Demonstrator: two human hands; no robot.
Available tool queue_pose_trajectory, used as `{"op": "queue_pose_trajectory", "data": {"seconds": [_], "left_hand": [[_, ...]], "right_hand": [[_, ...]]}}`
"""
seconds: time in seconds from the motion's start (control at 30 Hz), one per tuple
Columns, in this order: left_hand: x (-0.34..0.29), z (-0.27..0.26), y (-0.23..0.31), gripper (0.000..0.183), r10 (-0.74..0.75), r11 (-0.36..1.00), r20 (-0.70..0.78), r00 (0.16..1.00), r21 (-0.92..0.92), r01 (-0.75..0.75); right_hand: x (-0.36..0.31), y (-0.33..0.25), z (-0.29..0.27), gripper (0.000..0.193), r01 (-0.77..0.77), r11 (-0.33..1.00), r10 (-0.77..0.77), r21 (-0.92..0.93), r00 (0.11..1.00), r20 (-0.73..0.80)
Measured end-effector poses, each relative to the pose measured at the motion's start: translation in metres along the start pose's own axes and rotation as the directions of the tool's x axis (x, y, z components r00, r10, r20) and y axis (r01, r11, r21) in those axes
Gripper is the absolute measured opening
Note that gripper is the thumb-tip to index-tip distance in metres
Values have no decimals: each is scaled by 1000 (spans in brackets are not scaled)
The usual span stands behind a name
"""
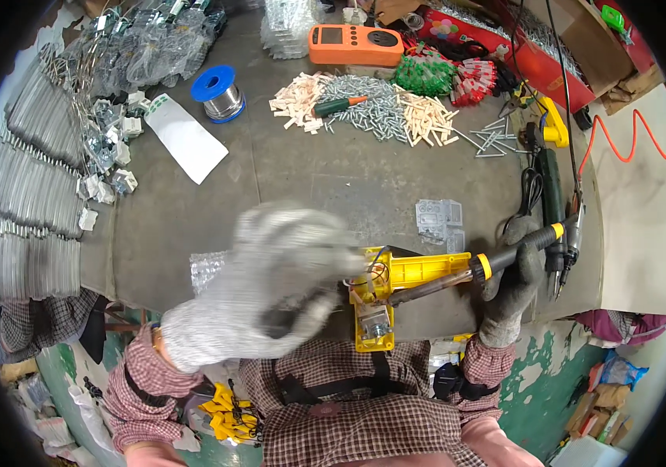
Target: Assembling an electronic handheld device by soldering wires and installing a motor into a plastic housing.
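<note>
A yellow plastic housing [430, 270] lies at the near edge of the bench, with thin wires and a small metal part in its open left end. My right hand [513, 272], gloved in grey, is closed around the black, yellow-ringed handle of a soldering iron [516, 253]. Its metal shaft slants leftward over the housing, low above the wired end. Over the housing's left side, my left hand [286, 265] is smeared by motion in its white-grey glove, so its fingers cannot be read. A clear plastic piece [439, 220] lies just beyond the housing.
At the back sit a blue solder spool [214, 92], white paper [185, 136], an orange meter [354, 44] and a pile of screws [379, 117]. Dark power screwdrivers [555, 194] hang at right, beside a coiled red hose [632, 136]. Clear plastic parts [29, 187] are stacked left.
</note>
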State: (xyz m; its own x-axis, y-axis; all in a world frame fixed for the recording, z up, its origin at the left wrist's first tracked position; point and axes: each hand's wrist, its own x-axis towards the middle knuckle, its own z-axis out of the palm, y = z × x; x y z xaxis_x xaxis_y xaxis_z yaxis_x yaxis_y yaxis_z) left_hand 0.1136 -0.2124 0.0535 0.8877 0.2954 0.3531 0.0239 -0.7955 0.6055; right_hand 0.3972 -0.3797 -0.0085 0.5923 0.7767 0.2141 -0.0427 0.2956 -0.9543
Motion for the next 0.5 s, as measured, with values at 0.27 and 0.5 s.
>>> {"op": "queue_pose_trajectory", "data": {"seconds": [0.27,0.5], "left_hand": [[-65,-2,-8,35,-76,940,204,976,342,2],[-49,1,3,40,-92,988,101,991,132,79]], "right_hand": [[1,-10,8,28,-169,984,168,55,985,33],[7,-1,18,35,-82,994,75,-66,992,-100]]}}
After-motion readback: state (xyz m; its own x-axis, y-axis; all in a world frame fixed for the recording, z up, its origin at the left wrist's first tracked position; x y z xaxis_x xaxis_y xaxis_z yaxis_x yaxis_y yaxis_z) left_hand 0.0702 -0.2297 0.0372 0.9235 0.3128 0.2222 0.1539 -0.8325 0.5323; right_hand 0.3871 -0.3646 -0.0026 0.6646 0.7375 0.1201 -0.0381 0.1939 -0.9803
